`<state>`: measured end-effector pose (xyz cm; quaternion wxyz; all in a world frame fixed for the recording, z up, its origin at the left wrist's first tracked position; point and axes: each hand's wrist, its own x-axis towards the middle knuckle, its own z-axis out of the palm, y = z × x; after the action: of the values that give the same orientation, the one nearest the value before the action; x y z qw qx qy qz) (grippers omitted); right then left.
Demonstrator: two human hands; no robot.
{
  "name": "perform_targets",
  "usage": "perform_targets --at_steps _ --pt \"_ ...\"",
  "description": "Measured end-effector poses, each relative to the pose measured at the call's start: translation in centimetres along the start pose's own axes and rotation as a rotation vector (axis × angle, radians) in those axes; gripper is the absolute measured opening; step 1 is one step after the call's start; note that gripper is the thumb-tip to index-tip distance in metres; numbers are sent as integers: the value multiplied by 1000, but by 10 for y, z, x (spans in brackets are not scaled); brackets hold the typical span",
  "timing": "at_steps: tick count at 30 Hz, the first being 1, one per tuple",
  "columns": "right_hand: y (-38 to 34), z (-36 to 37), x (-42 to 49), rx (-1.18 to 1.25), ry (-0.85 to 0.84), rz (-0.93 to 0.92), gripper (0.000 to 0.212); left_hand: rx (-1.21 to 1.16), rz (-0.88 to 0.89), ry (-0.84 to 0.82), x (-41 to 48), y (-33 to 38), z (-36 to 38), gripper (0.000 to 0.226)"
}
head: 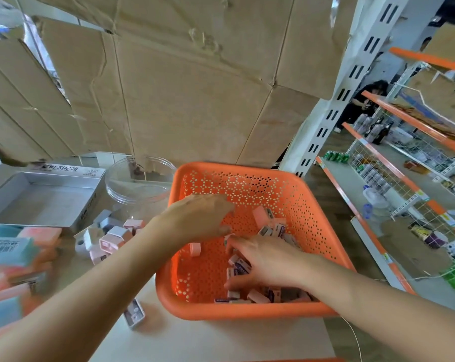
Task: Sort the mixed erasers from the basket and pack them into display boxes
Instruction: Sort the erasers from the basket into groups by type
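Hidden: fingertips of left hand (202,218), bent down behind the knuckles inside basket (247,310); grasp cannot be told.
Blurred: stack (14,254) of pink and blue blocks at near left, print unreadable.
Cut off: open grey box (43,199) at far left.
Partly covered by right hand (270,262): erasers (257,296) heaped in near right part of basket.
Right fingers (240,242) curled round several purple-sleeved erasers, thumb on the near side.
Heaped erasers lying at mixed angles, no common long axis.
Pink eraser (260,214) just right of left hand, not touching it, long axis running far-left to near-right.
Further pile (108,236) on table (221,338) left of basket, near clear tub (140,178).
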<state>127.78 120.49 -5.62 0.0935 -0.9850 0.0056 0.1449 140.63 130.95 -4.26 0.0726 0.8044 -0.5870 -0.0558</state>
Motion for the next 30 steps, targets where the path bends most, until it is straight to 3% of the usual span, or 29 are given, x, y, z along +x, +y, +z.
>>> perform_targets --at_steps 3,7,18,30 --pt "-1 -1 0 32 11 -30 47 -11 -6 0 -1 0 0 39" --pt "-2 -1 -2 -18 -2 -20 58 -18 -21 14 -1 -1 0 36" --pt "-1 -11 -4 -66 -11 113 48 -9 -26 6 -3 0 -3 35" --pt "43 -41 -47 229 341 259 29 6 13 -85 -2 0 -4 40"
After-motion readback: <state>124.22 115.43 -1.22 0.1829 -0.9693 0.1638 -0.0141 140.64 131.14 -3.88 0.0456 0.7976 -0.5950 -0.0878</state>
